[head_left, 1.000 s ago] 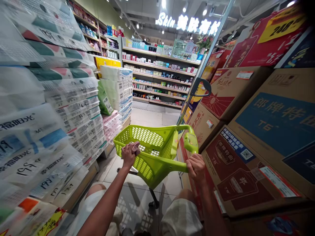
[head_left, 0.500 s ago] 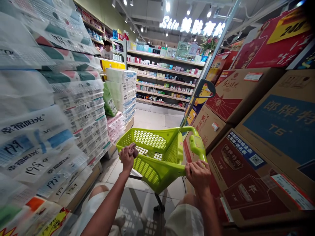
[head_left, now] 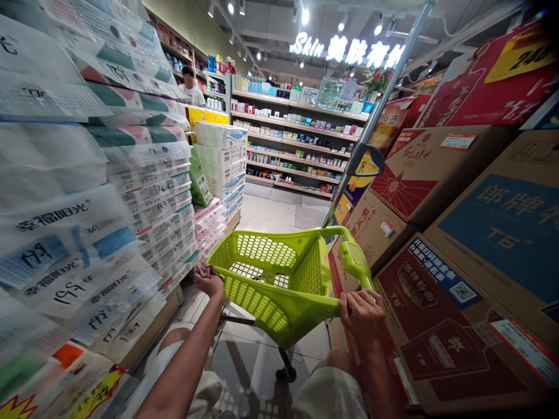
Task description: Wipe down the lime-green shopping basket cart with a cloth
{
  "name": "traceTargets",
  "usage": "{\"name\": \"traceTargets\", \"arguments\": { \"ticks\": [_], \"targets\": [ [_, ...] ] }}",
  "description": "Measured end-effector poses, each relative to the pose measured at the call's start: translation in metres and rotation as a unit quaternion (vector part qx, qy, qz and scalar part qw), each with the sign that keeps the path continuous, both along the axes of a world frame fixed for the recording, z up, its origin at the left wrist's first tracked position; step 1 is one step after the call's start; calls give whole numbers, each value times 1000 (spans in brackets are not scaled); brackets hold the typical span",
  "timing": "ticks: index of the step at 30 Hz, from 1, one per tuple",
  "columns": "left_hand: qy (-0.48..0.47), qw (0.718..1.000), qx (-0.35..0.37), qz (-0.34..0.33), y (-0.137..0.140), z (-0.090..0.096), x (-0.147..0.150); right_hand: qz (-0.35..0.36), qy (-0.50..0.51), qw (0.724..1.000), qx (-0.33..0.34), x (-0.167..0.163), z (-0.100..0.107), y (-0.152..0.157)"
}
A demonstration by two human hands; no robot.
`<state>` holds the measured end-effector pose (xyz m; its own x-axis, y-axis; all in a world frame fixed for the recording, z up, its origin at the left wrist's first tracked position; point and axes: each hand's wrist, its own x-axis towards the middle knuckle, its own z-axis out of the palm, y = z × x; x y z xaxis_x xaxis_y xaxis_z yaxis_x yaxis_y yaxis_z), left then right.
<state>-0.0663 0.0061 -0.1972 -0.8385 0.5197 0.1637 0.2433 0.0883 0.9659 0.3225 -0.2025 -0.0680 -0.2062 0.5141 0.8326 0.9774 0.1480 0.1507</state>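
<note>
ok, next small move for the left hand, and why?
Probably wipe along the cart's near side: the left hand holds the crumpled cloth by the corner away from the handle, and the right hand grips that handle, likely steadying things.

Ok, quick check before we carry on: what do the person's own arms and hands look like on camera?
The left hand and right hand are ungloved. The left forearm and right forearm are bare and slender, tapering toward the wrists, with no sleeves, watch, cables or clear markings in view. Any ring is too small to tell.
</note>
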Motion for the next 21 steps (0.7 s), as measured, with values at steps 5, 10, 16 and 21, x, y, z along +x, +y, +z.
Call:
{"name": "traceTargets", "arguments": {
  "ticks": [5,10,16,21],
  "targets": [
    [27,999,10,-44,-36,-23,27,12,-3,1000,8,6,0,-1],
    [67,994,2,-91,-48,-21,16,11,-8,1000,-2,7,0,-2],
    [71,990,5,-118,-65,-15,50,-4,3,1000,-7,-3,0,-4],
    [116,969,31,-214,-91,-27,82,-3,7,1000,-17,-7,3,-4]
  ]
}}
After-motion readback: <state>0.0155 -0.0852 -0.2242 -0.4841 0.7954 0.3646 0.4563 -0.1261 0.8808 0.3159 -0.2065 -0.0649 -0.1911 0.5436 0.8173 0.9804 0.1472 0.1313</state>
